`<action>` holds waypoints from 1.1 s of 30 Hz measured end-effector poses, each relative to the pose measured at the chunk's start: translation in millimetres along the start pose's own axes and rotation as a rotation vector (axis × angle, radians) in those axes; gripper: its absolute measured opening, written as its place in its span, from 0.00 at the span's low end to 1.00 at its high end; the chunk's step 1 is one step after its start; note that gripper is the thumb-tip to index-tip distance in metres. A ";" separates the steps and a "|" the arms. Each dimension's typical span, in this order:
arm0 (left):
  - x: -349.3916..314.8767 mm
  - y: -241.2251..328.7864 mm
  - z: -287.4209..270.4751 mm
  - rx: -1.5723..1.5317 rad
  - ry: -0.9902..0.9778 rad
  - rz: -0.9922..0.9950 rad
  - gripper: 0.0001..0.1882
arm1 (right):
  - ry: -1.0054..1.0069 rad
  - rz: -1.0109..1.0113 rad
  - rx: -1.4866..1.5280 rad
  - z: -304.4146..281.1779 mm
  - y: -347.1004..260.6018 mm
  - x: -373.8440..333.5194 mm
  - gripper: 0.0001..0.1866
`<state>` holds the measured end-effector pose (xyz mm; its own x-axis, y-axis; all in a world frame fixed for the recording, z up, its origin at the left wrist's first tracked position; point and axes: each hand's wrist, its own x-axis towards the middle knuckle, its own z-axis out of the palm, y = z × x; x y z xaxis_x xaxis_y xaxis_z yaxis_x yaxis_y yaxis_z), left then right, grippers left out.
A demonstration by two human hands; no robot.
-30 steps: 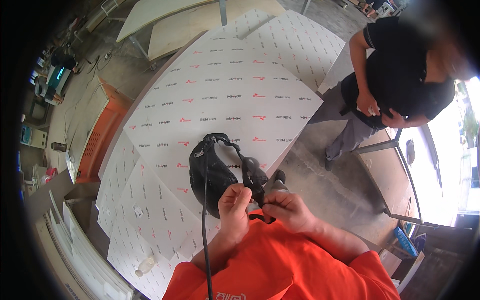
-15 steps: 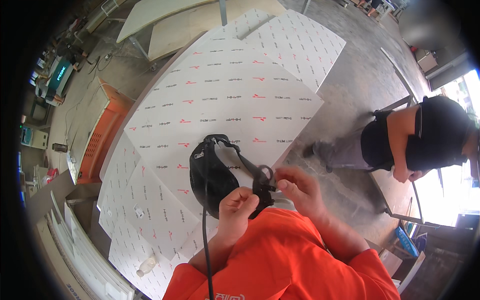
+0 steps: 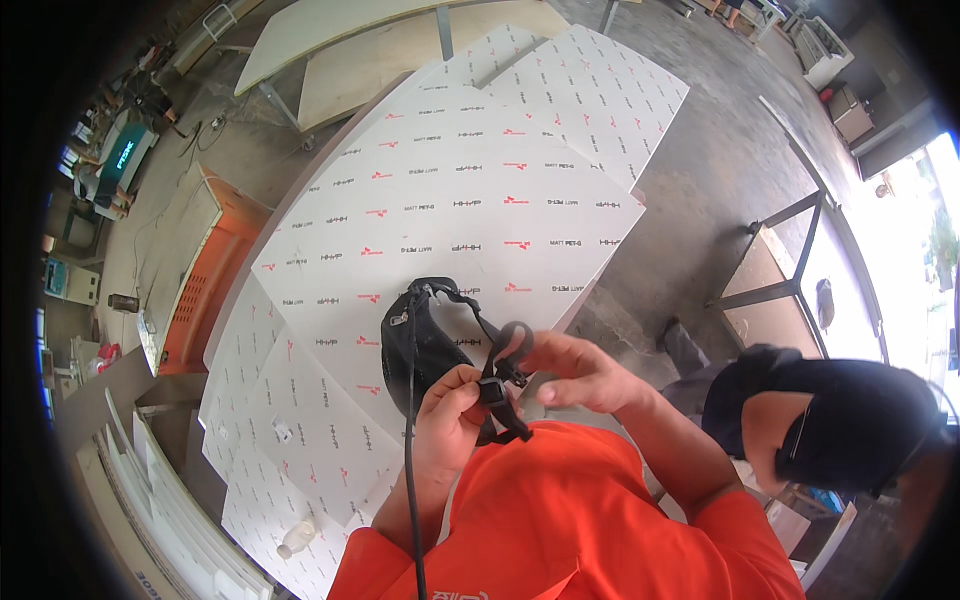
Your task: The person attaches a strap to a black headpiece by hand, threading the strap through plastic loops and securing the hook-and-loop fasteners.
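A black waist bag (image 3: pixel 400 355) with a zip lies on the white printed sheets in front of me. My left hand (image 3: pixel 447 408) is closed, pinching the bag's black strap (image 3: pixel 512 412) by its plastic buckle (image 3: pixel 492 391). Just right of the buckle, my right hand (image 3: pixel 585 373) has its thumb spread away from its fingers. Its fingertips are beside a curled loop of the strap; whether they touch it I cannot tell. A black cord (image 3: pixel 411 480) runs up past my left hand and over the bag.
Stacked white sheets (image 3: pixel 440 200) cover the table. A clear bottle (image 3: pixel 296 538) lies at the lower left. An orange machine (image 3: pixel 205 280) stands at left. Another person (image 3: pixel 850 420) in dark clothing bends down at right, near a metal frame (image 3: pixel 765 295).
My right thumb has opened away from the strap, and my left hand has shifted slightly left with the buckle. The other person has moved nearer and bent lower.
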<state>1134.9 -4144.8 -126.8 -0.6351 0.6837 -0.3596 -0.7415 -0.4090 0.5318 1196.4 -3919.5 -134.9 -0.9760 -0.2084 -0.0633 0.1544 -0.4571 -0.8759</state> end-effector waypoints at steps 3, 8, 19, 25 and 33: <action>3.8 -2.2 -14.6 0.019 0.022 -0.063 0.11 | -0.033 0.038 -0.175 -1.2 8.5 2.3 0.26; 5.2 1.0 -12.8 0.204 0.001 -0.065 0.09 | 0.031 0.025 -0.566 -1.4 -19.8 -0.8 0.17; 28.9 5.0 0.8 -0.038 0.017 -0.017 0.10 | 0.464 0.035 -0.241 -1.4 -1.0 7.2 0.16; 44.3 9.5 -9.2 0.000 0.062 0.080 0.10 | 0.356 0.142 -0.108 15.1 33.4 -12.1 0.21; 45.7 6.5 -4.0 0.061 0.139 0.135 0.04 | 0.377 0.188 -0.020 19.3 21.7 -12.2 0.14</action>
<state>1100.2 -4118.6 -142.8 -0.7545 0.5338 -0.3818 -0.6359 -0.4508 0.6264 1214.6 -3943.5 -143.9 -0.9196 0.0465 -0.3902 0.3356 -0.4234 -0.8415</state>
